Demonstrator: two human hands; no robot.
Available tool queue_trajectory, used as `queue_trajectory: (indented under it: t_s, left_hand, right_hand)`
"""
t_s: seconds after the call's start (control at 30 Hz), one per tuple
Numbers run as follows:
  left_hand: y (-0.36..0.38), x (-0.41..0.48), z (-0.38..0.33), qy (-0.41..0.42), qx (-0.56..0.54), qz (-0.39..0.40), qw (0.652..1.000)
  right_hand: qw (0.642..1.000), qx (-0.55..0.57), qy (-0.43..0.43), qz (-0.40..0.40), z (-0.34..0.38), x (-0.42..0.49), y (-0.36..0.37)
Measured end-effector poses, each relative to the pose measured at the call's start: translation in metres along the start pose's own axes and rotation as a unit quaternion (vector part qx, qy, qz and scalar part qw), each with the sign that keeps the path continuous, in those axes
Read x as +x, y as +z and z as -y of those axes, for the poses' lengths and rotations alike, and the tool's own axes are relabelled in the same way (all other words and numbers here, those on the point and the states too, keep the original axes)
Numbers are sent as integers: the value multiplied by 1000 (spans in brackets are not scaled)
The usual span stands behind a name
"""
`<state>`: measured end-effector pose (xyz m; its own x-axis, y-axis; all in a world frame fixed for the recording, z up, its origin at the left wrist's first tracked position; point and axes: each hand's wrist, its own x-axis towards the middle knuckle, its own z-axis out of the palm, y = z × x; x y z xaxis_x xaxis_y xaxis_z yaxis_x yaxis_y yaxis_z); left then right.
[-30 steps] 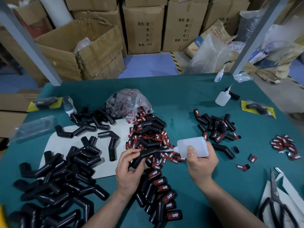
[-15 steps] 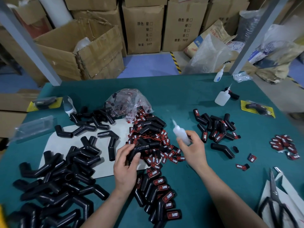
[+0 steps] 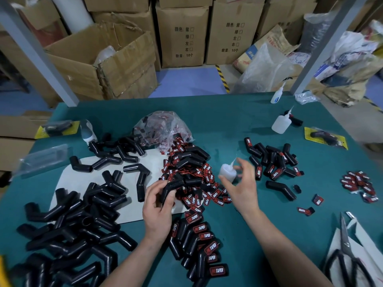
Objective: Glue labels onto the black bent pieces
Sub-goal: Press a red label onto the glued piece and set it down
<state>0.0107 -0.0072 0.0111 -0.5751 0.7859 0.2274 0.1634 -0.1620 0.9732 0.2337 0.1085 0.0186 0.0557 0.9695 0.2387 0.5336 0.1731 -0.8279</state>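
At frame centre, our left hand point(image 3: 158, 208) grips one black bent piece point(image 3: 173, 186), fingers and thumb curled round its lower leg, just above the green table point(image 3: 228, 125). Our right hand point(image 3: 243, 188), just to the right, is spread wide and grasps nothing. The glue bottle point(image 3: 227, 172) stands upright beside its thumb; we cannot tell whether they touch. Loose red-and-black labels point(image 3: 199, 195) lie heaped between the hands. Labelled pieces point(image 3: 205, 245) lie at lower centre, unlabelled pieces point(image 3: 68, 230) at lower left, scissors point(image 3: 346, 251) at lower right.
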Motion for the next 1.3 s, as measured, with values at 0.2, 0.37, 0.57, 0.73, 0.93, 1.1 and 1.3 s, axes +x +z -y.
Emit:
queue_trajectory:
  t_s: [0.2,0.37,0.57,0.73,0.93,1.1,1.3]
  left_hand:
    - [-2,-4,3,-34,-37,27,998]
    - [-2,-6,8,-41,-28,51,997]
    - [-1,-6,9,-43,-23,63,997]
    - [1,-5,6,-31,-26,74,996]
    - [3,-4,4,-27,-31,74,996]
    - [2,-6,5,-27,-31,76,996]
    - [0,-2,-1,53,18,59,997]
  right_hand:
    - [911,-84,-394,91,23,-31,3]
    - [910,-113,-305,257,20,-32,11]
    - [895,-179,-265,312,22,-35,14]
    - [914,-159,-237,290,25,-40,15]
    - [928,-109,-255,248,25,-38,13]
    - [942,120,-209,233,25,-44,14]
    - [925,266,64,263,25,-43,16]
